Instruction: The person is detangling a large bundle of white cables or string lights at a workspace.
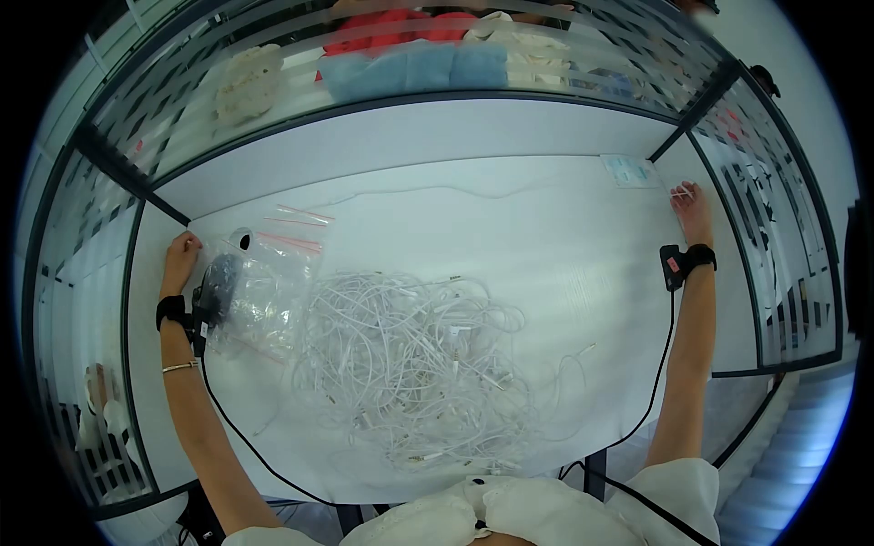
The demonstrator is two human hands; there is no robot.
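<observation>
- Resting at 9 o'clock on the bench (510, 237), my left hand (179, 261) lies flat with its fingers loosely curled. It grips nothing, and its fingertips sit just beside the clear zip bags (264, 291).
- My right hand (692, 211) is out at 2 o'clock, near the glass partition (756, 227), with its fingers stretched. A thin white bit shows at its tips, but I cannot tell whether it is pinched.
- The clear zip bags are a crumpled heap of see-through film with red seal strips, at 9 o'clock, right beside the cable tangle (419, 364).
- I judge them very light, limp and slippery. A pinch on a red seal edge should hold better than the slick film.
- The cable tangle fills the middle toward 6 o'clock: thin, soft white leads with small plugs, likely to snag and drag together.
- A small printed packet (628, 170) lies at 1 o'clock.
</observation>
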